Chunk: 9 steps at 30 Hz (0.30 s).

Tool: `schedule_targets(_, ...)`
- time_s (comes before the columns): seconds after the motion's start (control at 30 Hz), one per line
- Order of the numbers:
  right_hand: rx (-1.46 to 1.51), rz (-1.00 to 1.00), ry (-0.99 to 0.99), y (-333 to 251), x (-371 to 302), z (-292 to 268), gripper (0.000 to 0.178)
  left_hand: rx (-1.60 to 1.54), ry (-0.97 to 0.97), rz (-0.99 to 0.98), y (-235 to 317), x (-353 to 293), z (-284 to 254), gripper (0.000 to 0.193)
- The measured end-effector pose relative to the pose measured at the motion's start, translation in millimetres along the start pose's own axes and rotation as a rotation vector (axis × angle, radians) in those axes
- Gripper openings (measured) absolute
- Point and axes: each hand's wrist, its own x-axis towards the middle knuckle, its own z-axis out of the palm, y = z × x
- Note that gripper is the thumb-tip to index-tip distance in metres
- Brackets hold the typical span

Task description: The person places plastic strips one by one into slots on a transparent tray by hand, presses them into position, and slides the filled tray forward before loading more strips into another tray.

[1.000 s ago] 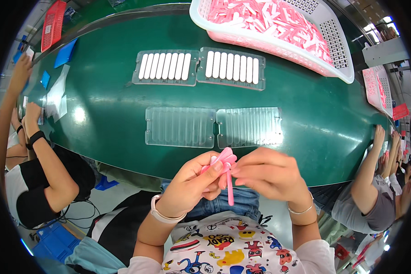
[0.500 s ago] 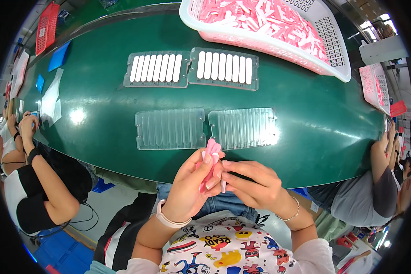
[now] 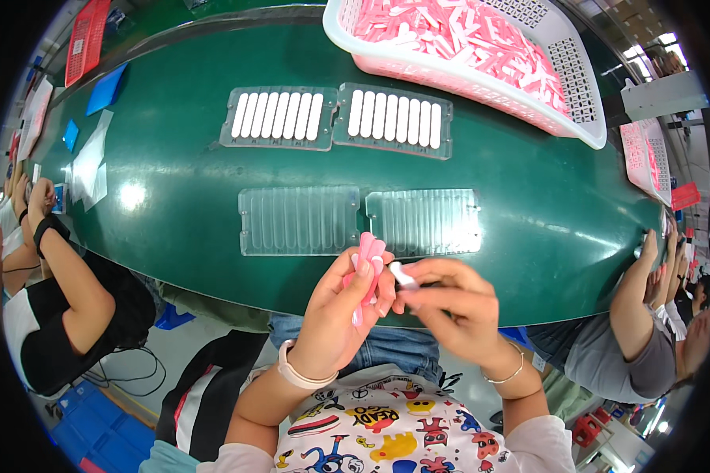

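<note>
My left hand (image 3: pixel 335 311) is closed round a bunch of flat, round-ended pink and white strips (image 3: pixel 370 251). They fan upward past the thumb. Just to the right, my right hand (image 3: pixel 457 303) pinches a single white strip (image 3: pixel 403 276) between thumb and fingers, apart from the bunch. Its fingers are slightly smeared by motion. Beyond my hands lie two clear slotted trays, the left one (image 3: pixel 298 222) and the right one (image 3: pixel 424 222), with bare grooves. Farther back, two like trays hold rows of white strips (image 3: pixel 276 117) (image 3: pixel 394 119).
A large white basket (image 3: pixel 481 93) heaped with pink and white strips stands at the back right of the green table (image 3: pixel 173 221). Blue pieces (image 3: pixel 106 89) and a clear sheet (image 3: pixel 91 169) lie at the left. Co-workers' arms (image 3: pixel 83 276) show at both sides.
My right hand has drawn away from the left, turning, and a white strip now shows in its fingers. The left hand still holds the bunch. The view has shifted slightly.
</note>
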Motion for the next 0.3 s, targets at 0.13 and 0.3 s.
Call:
schedule_targets(0.13, -0.162, 0.201, 0.117, -7.4, 16.7, -33.4, 0.023, 0.001, 0.026, -0.075, 1.1, 1.1, -3.1, 0.025)
schedule_targets(0.3, -0.401, 0.426, 0.038, -13.2, 53.6, -91.7, 0.033, 0.068, 0.027, -0.082, 3.8, -5.1, -13.1, 0.023)
